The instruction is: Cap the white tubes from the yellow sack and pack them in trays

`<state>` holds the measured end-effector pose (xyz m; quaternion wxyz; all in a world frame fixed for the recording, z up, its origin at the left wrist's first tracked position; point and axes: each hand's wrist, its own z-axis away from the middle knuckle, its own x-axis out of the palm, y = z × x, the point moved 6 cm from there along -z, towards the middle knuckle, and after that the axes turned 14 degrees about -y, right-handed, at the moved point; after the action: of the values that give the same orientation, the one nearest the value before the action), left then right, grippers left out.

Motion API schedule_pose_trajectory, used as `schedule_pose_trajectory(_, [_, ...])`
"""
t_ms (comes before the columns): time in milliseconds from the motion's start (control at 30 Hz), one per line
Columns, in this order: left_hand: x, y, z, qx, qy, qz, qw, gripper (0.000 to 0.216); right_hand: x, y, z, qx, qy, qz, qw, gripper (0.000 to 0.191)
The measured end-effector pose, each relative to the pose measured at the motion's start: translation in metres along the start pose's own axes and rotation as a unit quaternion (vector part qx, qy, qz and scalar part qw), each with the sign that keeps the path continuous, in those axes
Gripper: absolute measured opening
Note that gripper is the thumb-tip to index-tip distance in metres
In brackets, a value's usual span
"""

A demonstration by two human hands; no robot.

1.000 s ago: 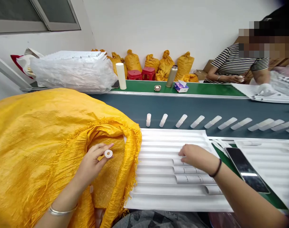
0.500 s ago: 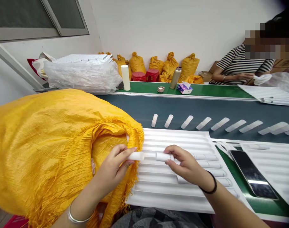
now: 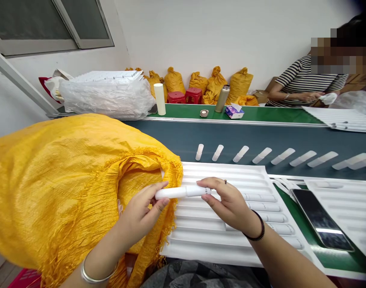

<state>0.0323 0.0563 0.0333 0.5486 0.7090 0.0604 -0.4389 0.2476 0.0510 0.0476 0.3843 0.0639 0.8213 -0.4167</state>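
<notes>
A slim white plastic tube (image 3: 177, 192) lies level between my two hands, above the ridged white tray (image 3: 219, 248). It is made of two parts, with a seam near its middle. My left hand (image 3: 148, 204) has thumb and forefinger around its left part, the rounded end showing between them. Thumb and fingers of my right hand (image 3: 223, 200) pinch the right end, where small dark print shows. Several similar printed white tubes (image 3: 262, 207) lie in the tray's grooves, partly behind my right hand. Left of the tray, a yellow woven sack (image 3: 63, 168) gapes open, with small pale pieces inside.
Beyond the tray, several translucent white tubes (image 3: 241, 154) lie on a dark conveyor belt (image 3: 177, 134). A phone (image 3: 321, 218) rests on the green tabletop at right. A co-worker in a striped top (image 3: 306, 78) sits across, holding something white. A flask (image 3: 222, 98) and tissue box (image 3: 234, 111) stand opposite.
The two separate white pieces, one in each hand, now meet end to end as one tube. My right hand has moved left. The tubes on the belt have shifted slightly right.
</notes>
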Motion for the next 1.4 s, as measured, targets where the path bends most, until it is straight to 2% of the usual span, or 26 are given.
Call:
schedule_pose_trajectory(100, [-0.002,-0.006,0.002,-0.003,0.012,0.017,1.000,0.027,0.003,0.007,-0.001,0.039,0.001,-0.020,0.999,0.029])
schedule_pose_trajectory(233, [-0.009,0.008,0.006,0.081,0.053,-0.070,0.993,0.033,0.007,0.017,-0.003,0.112,-0.014,-0.090,0.990,0.026])
schedule_pose_trajectory(333, [-0.011,0.017,0.009,0.131,0.083,-0.116,0.981,0.039,0.010,0.020,-0.004,0.141,-0.036,-0.169,0.975,0.027])
schedule_pose_trajectory(433, [-0.011,0.023,0.012,0.170,0.115,-0.146,0.968,0.046,0.012,0.021,-0.005,0.155,-0.047,-0.252,0.954,0.027])
schedule_pose_trajectory(567, [-0.011,0.029,0.018,0.229,0.162,-0.189,0.941,0.055,0.018,0.022,-0.006,0.186,-0.067,-0.370,0.908,0.028])
schedule_pose_trajectory(667, [-0.006,0.032,0.020,0.260,0.157,-0.215,0.928,0.060,0.025,0.019,-0.007,0.197,-0.083,-0.411,0.886,0.028])
schedule_pose_trajectory(833, [-0.003,0.032,0.019,0.248,0.150,-0.216,0.932,0.060,0.033,0.010,-0.006,0.197,-0.095,-0.401,0.890,0.031])
schedule_pose_trajectory(933, [0.000,0.025,0.019,0.241,0.107,-0.214,0.941,0.058,0.040,0.005,-0.012,0.163,-0.176,-0.283,0.928,0.026])
schedule_pose_trajectory(1000, [0.000,0.008,0.017,0.183,0.073,-0.227,0.954,0.057,0.044,0.011,-0.023,0.131,-0.222,-0.131,0.957,0.020])
schedule_pose_trajectory(1033, [-0.003,-0.007,0.017,0.123,0.067,-0.230,0.963,0.057,0.043,0.021,-0.031,0.143,-0.222,-0.055,0.963,0.018])
schedule_pose_trajectory(1100, [-0.011,-0.043,0.020,-0.033,0.063,-0.225,0.972,0.054,0.037,0.054,-0.048,0.223,-0.179,0.054,0.957,0.018])
schedule_pose_trajectory(1167, [-0.015,-0.077,0.029,-0.164,0.017,-0.221,0.961,0.043,0.027,0.093,-0.065,0.319,-0.121,0.105,0.934,0.023])
schedule_pose_trajectory(1267, [-0.012,-0.106,0.043,-0.284,-0.101,-0.280,0.911,0.033,0.021,0.144,-0.089,0.393,-0.087,0.136,0.905,0.028])
schedule_pose_trajectory(1333, [-0.016,-0.113,0.051,-0.351,-0.119,-0.343,0.863,0.030,0.023,0.169,-0.098,0.425,-0.102,0.145,0.888,0.027])
schedule_pose_trajectory(1400, [-0.024,-0.115,0.055,-0.400,-0.102,-0.379,0.828,0.028,0.025,0.184,-0.101,0.445,-0.127,0.151,0.874,0.027])
